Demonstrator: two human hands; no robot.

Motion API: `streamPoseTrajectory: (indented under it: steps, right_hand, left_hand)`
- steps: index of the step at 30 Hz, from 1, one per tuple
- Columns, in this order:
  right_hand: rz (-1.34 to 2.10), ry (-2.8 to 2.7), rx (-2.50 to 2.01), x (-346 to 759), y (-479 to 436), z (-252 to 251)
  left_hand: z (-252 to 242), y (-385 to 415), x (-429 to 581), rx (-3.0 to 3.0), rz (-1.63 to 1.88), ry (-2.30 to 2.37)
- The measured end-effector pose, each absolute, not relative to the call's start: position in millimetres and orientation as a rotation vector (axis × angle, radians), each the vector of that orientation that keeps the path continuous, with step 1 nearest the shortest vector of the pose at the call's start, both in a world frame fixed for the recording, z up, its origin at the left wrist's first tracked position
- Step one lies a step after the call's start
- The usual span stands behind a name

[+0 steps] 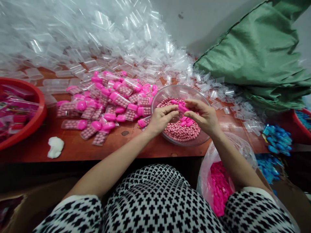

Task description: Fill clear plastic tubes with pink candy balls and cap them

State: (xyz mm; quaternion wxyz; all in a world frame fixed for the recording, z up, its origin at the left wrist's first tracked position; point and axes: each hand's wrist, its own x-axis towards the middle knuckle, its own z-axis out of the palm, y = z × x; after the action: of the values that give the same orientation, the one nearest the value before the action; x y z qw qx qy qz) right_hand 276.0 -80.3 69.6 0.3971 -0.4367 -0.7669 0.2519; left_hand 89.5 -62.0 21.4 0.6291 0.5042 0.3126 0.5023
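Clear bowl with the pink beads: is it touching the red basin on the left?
Apart: the head view shows pink-capped containers and a stretch of tabletop between the clear bowl and the red basin.

On the table (136, 150), a bowl (167, 92) was placed near the middle, and in it beads (179, 134) and caps (186, 121) were contained. To its left, bottles (119, 99) were heaped; farther left, a basin (40, 119) was set. Behind, tubes (109, 38) were piled. Behind right, a sack (252, 48) was seen.
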Motion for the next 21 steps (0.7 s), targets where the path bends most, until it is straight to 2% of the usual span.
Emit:
streamPoseTrajectory:
  steps: [3, 11, 17, 21]
  right_hand:
    - [1.083, -1.643, -1.049, 282.4, -88.8, 67.3]
    - [1.316, -1.256, -1.069, 291.5, -83.1, 62.1]
    - [1.934, -1.114, -1.072, 274.8, -81.3, 65.9]
    - [1.88, -0.993, -1.05, 261.4, -86.6, 55.9]
  left_hand:
    - [24.7, -60.8, 90.3, 0.979, 1.147, 0.69]
    - [21.7, -64.7, 90.0, 1.186, 1.151, 0.671]
    - [13.9, -64.0, 88.5, 1.582, 1.222, 0.654]
    - [12.1, -66.0, 87.6, 1.601, 1.236, 0.666]
